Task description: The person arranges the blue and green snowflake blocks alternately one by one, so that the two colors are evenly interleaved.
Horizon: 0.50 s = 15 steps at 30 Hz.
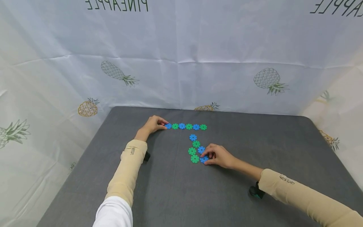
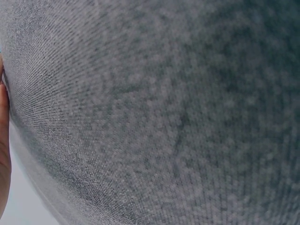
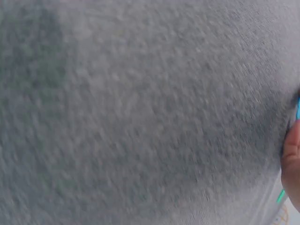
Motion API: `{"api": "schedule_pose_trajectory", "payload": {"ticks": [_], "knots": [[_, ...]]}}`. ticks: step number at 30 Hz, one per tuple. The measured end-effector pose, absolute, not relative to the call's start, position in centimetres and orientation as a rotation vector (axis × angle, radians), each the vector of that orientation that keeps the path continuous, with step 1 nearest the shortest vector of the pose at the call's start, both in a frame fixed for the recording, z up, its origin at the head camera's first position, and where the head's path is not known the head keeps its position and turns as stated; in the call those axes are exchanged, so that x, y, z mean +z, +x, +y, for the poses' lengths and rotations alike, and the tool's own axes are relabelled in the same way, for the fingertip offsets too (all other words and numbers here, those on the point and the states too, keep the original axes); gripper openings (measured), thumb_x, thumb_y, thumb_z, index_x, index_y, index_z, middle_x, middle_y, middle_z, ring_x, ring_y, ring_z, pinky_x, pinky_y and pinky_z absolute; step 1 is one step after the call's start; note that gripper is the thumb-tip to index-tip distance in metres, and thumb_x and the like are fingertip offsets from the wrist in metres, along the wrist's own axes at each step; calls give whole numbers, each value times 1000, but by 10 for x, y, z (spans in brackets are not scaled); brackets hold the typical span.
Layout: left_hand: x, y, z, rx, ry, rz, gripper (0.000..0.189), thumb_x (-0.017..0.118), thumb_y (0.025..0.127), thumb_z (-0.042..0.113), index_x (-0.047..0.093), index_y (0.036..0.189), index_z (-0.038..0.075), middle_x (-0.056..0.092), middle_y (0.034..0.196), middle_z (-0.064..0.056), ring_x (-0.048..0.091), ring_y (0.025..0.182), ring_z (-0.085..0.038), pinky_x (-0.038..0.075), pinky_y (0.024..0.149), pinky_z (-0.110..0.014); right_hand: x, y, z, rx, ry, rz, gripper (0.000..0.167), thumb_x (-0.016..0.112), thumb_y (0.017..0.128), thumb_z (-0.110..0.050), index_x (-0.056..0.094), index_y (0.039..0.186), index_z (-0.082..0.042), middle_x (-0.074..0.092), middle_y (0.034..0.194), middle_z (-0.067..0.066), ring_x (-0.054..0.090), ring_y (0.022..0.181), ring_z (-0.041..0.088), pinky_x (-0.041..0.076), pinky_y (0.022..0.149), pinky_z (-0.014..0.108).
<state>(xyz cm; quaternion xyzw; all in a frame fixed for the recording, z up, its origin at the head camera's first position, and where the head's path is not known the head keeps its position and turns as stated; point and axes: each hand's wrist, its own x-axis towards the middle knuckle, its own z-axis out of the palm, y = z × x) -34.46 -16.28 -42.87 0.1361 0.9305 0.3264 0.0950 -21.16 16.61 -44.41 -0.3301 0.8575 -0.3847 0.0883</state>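
Flat notched plastic discs, blue and green, lie on the grey table. In the head view, my left hand [image 1: 154, 125] pinches the blue disc [image 1: 169, 126] at the left end of a straight row, where a green disc [image 1: 175, 126] comes beside it and the colours alternate. My right hand [image 1: 219, 156] has thumb and fingertips round a blue disc [image 1: 203, 160] in a nearer cluster. Left of that disc is a green disc [image 1: 194, 159], and behind it another blue disc [image 1: 201, 149]. Each wrist view catches only part of its hand at the frame's edge.
The grey cloth-covered table [image 1: 255, 135] reaches back to a white curtain [image 1: 215, 85] printed with pineapples. Two more green discs and a blue disc [image 1: 193, 137] continue the cluster towards the row. Small black devices sit under both wrists, one the right wrist camera [image 1: 256, 191].
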Motion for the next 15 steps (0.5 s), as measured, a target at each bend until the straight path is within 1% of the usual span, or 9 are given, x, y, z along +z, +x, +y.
{"api": "schedule_pose_trajectory", "payload": {"ticks": [5,8,11,15], "knots": [[-429,-344,-165,971,412,2761,30,73,86,10,71,115,3,69,100,-11,58,89,-23,47,80,-36,-440,-213,166,-1065,-1029,2525,28,77,81,-9,71,106,-3,58,90,3,51,73,15,47,62,22],[-429,-344,-165,971,415,2766,30,72,86,10,71,115,3,69,99,-11,58,87,-22,46,79,-35,-437,-215,166,-998,-1050,2499,24,77,82,-10,70,104,-3,56,90,2,51,75,14,48,64,22],[-431,-345,-165,970,425,2771,30,72,86,10,71,115,3,69,99,-11,58,88,-23,46,79,-35,-434,-220,170,-979,-1045,2453,21,75,84,-12,67,102,-5,57,91,0,53,77,12,50,67,23],[-432,-346,-165,979,420,2769,29,73,86,11,71,114,3,68,95,-10,56,83,-21,45,76,-33,-433,-232,183,-1012,-1033,2457,24,71,87,-14,67,108,-3,62,94,0,58,80,11,53,71,24]]}}
